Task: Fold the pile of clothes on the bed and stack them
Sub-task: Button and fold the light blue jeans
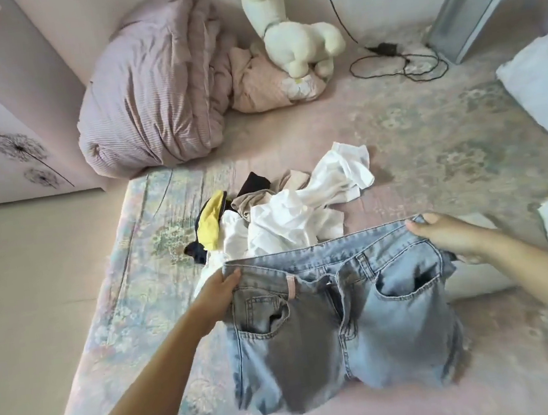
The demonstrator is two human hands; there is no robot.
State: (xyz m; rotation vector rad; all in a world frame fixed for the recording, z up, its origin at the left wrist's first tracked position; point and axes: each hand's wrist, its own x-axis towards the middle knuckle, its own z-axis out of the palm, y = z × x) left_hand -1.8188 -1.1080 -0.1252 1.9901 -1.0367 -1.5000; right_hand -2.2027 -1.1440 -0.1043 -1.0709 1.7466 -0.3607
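With my left hand (227, 281) and right hand (442, 238) each pinching a waistband corner of the light-blue denim jeans (341, 319) near the bed's (430, 140) front edge, I judged they needed pulling taut and level before folding leg over leg.

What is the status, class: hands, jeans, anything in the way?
Left hand and right hand each grip the jeans at the waistband. Jeans held spread, unfolded. Pile of clothes just behind, not blocking.
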